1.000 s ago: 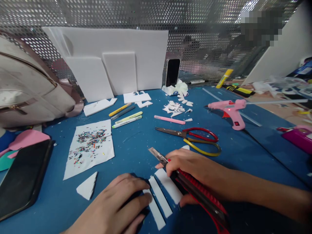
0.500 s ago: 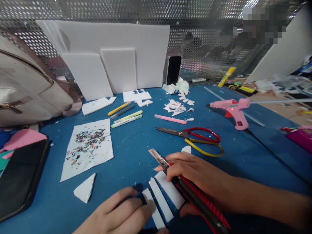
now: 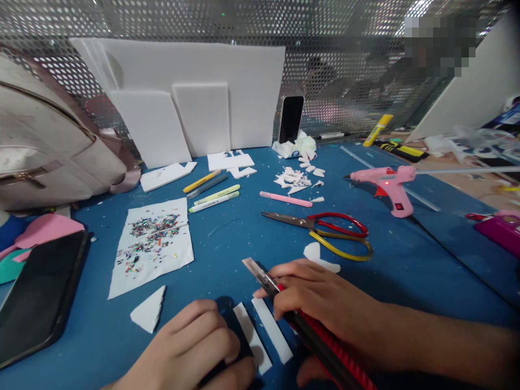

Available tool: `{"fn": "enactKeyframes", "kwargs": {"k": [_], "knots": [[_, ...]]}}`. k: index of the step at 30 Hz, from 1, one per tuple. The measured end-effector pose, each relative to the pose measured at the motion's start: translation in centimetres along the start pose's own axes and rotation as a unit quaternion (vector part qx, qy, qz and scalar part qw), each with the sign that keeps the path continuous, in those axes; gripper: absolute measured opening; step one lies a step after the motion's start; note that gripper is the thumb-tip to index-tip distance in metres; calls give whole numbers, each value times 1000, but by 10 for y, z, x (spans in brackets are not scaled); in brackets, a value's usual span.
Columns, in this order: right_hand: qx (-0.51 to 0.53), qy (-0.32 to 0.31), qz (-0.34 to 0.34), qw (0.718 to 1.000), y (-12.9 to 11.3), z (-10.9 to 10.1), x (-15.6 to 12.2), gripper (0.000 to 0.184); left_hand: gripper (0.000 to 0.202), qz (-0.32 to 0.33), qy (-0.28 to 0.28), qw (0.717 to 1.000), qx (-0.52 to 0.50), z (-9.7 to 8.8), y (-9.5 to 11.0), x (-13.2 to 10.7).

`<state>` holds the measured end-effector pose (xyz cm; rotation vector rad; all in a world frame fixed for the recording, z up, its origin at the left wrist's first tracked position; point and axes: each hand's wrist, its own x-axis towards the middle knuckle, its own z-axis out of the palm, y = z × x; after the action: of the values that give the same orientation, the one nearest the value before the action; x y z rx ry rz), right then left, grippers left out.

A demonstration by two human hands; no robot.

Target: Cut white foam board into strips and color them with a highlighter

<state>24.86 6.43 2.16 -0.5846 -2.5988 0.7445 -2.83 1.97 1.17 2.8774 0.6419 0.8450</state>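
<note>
Gripping red cutter [image 3: 312,335], right hand [image 3: 325,300] beside white foam strips [image 3: 271,329].

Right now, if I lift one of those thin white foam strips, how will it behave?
The foam strip looks very light, being a thin white sliver. Long and narrow, it may bend or snap. It lies flat, so rolling seems unlikely.

Blue mat [image 3: 227,238] lies open between glitter sheet [image 3: 152,246] and scissors [image 3: 320,227], beyond the knife [image 3: 260,273].
</note>
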Motion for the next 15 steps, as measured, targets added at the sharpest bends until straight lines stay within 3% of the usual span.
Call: {"fn": "enactKeyframes", "kwargs": {"k": [4, 7, 11, 15], "knots": [[16, 13, 15, 1000, -4, 5, 6, 47, 31, -26, -9, 998, -63, 2, -4, -6], [47, 28, 13, 998, -4, 6, 8, 48, 15, -101, -17, 984, -149, -2, -5, -6], [46, 73, -23, 996, -10, 9, 12, 55, 6, -282, 6, 923, -263, -6, -3, 1], [-14, 97, -61, 993, -19, 12, 23, 51, 19, -363, 35, 888, -280, 0, 0, 9]]}}
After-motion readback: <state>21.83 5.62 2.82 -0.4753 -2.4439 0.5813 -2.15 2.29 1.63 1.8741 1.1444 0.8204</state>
